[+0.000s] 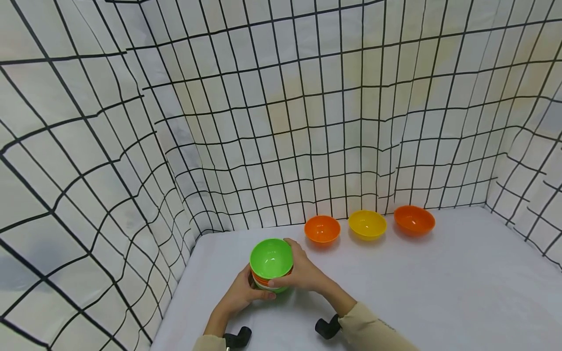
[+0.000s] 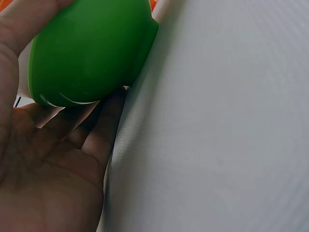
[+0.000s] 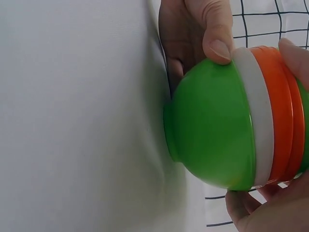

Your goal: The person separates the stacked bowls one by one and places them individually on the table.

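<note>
On the left part of the tbl [image 1: 395,292], your stack of nested bowls [image 1: 270,263] sits on or just above the cloth. Your L hand [image 1: 244,291], half closed, holds it low; your R hand [image 1: 305,271] is curled round the upper side. Step is prob. steadying the stack; next move calls for even pressure w/ both.

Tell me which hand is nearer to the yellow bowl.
Right. The right hand grips the right side of the bowl stack, nearer than the yellow bowl and to its left; the left hand holds the stack's left side, farther away.
</note>
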Demonstrator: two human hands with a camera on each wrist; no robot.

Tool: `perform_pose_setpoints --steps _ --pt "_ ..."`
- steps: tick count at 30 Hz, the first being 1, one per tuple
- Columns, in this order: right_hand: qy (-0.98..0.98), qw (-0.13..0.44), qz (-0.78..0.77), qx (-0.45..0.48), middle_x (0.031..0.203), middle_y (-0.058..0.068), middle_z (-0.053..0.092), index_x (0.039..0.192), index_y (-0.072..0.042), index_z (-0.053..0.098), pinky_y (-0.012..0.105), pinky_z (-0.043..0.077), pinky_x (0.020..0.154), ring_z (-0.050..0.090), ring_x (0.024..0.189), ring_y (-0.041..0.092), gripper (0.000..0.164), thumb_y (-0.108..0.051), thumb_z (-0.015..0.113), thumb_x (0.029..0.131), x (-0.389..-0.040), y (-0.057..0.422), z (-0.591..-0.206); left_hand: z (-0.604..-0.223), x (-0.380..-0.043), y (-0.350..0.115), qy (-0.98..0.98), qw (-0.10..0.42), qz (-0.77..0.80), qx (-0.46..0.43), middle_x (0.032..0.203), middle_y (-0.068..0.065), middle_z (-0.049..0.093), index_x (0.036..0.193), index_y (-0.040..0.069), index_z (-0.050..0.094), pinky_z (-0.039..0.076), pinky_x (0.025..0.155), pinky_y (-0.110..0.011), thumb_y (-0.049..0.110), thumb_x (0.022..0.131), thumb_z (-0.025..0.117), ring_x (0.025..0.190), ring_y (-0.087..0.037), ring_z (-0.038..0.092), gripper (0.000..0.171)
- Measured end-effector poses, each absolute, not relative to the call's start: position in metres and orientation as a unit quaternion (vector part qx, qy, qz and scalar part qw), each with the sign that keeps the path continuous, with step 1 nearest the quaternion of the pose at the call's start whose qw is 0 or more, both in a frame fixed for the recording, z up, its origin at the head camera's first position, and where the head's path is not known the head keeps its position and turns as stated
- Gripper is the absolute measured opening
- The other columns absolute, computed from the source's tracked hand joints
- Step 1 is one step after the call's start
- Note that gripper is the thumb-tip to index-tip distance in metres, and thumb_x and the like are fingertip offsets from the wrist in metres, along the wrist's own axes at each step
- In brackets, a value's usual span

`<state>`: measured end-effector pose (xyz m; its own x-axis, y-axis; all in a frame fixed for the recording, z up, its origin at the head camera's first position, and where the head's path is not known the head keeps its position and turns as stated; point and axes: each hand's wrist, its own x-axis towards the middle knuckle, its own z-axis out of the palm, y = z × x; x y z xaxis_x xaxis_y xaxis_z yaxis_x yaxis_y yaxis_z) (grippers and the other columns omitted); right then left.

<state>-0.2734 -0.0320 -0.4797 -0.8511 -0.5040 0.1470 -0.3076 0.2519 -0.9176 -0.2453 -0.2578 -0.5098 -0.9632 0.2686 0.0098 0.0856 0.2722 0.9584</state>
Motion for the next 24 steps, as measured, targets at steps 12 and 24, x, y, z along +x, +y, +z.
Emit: perform_pose_setpoints --steps 12,24 --pt "0.771 0.078 -0.578 -0.255 0.146 0.009 0.046 0.155 -0.013 0.026 0.048 0.050 0.107 0.050 0.130 0.025 0.108 -0.037 0.092 0.073 -0.2720 -0.0343 -0.4795 -0.5105 -0.2460 -0.2577 0.795 0.077 0.592 0.109 0.149 -0.004 0.054 0.152 0.019 0.040 0.024 0.129 -0.054 0.011 0.071 0.094 0.146 -0.026 0.044 0.097" --pt "0.763 0.075 -0.590 -0.252 0.145 0.009 0.046 0.154 -0.014 0.029 0.048 0.050 0.107 0.050 0.130 0.026 0.106 -0.036 0.093 0.072 -0.2725 -0.0348 -0.4788 -0.5106 -0.2469 -0.2574 0.800 0.083 0.585 0.102 0.149 -0.006 0.053 0.153 0.017 0.039 0.031 0.126 -0.049 0.011 0.070 0.094 0.144 -0.028 0.046 0.099"
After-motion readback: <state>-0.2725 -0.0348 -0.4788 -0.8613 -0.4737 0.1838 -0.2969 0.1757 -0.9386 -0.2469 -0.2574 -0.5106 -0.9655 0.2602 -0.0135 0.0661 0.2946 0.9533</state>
